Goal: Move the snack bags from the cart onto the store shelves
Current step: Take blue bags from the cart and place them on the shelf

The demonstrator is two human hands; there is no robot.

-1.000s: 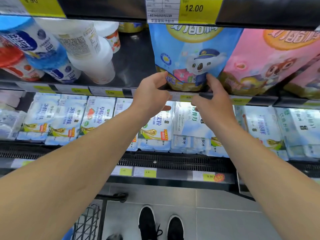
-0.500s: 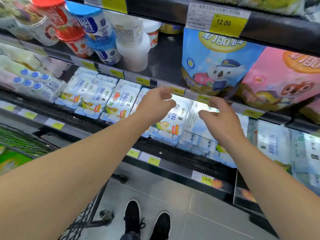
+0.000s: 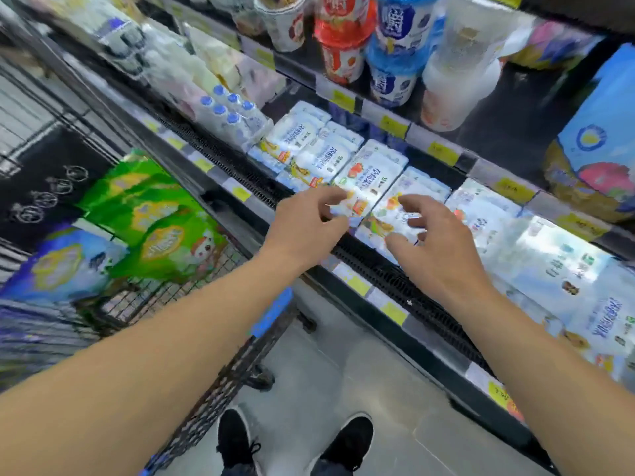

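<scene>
Hands (image 3: 305,228) (image 3: 433,249) empty, fingers loosely curled, over lower shelf (image 3: 395,280); green snack bags (image 3: 154,218) in cart (image 3: 220,383), well left.

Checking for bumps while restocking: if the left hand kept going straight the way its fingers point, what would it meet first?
Probably the white strawberry-print dairy pack on the chiller's lower shelf: the empty left hand, fingers loosely curled, points at its near end. Depth is unclear, and motion blur hides whether they already touch.

Grey tiled floor (image 3: 360,379) runs below a lit chiller case (image 3: 405,293) with yellow price tags (image 3: 393,312).
</scene>
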